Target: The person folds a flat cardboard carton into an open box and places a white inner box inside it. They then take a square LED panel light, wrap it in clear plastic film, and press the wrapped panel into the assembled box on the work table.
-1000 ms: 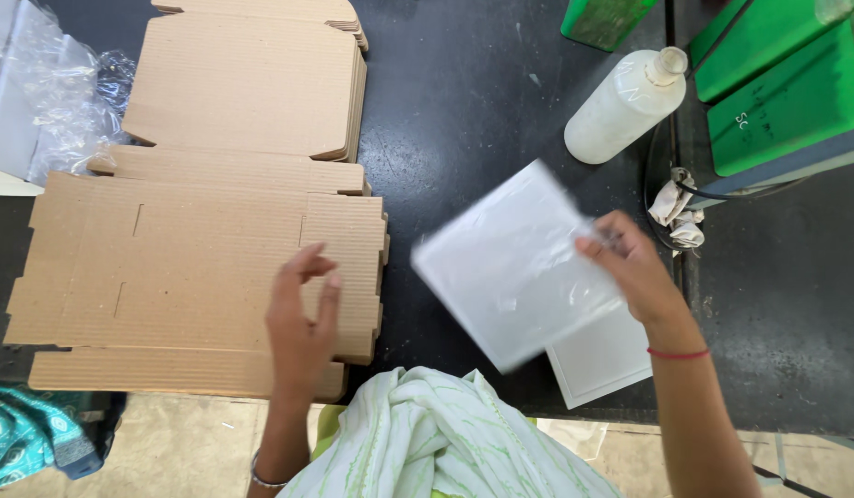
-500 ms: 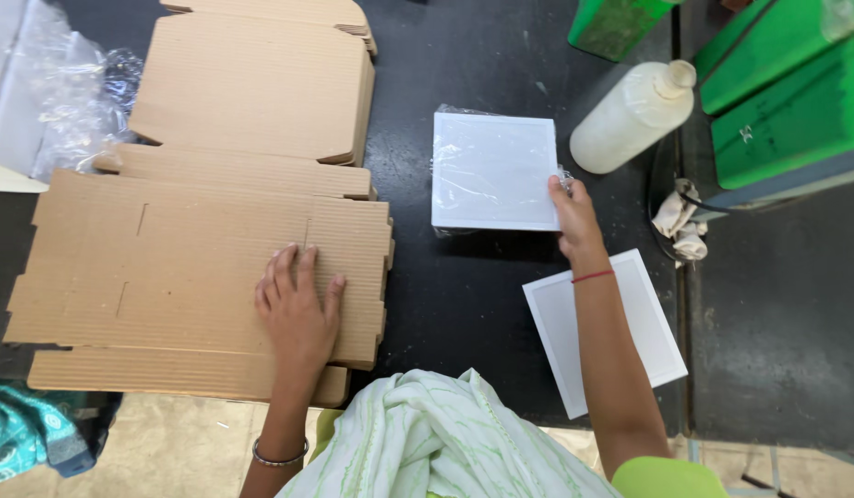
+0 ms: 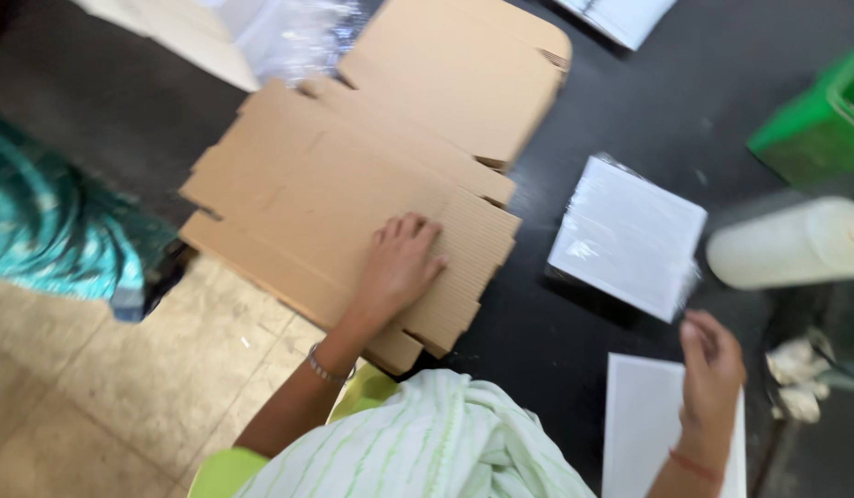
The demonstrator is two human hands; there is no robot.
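We press our left hand (image 3: pixel 399 267) flat on the stack of cardboard blanks (image 3: pixel 353 198). The fingers are spread, the palm is down and nothing is gripped. The hand sits near the stack's right edge, where the flaps are notched. The stack lies on the black table (image 3: pixel 676 101), and its lower left corner juts past the table edge over the tan floor (image 3: pixel 85 387).

Our right hand (image 3: pixel 713 369) hangs over the top edge of a white sheet (image 3: pixel 644 433) lying at the table's near edge. Its fingers are curled loosely, and we cannot tell whether they pinch anything or merely touch the sheet.

Just beyond that hand, a flat white packet in clear wrap (image 3: pixel 630 235) lies on the table, between the cardboard and a pale plastic bottle (image 3: pixel 796 244) lying on its side. The packet is apart from both hands.

A green bin (image 3: pixel 814 124) stands at the right edge, past the bottle. Crumpled clear plastic (image 3: pixel 298 37) lies behind the cardboard. A teal cloth (image 3: pixel 58 231) shows at the left, and a striped pale green cloth (image 3: pixel 427 443) covers our lap.
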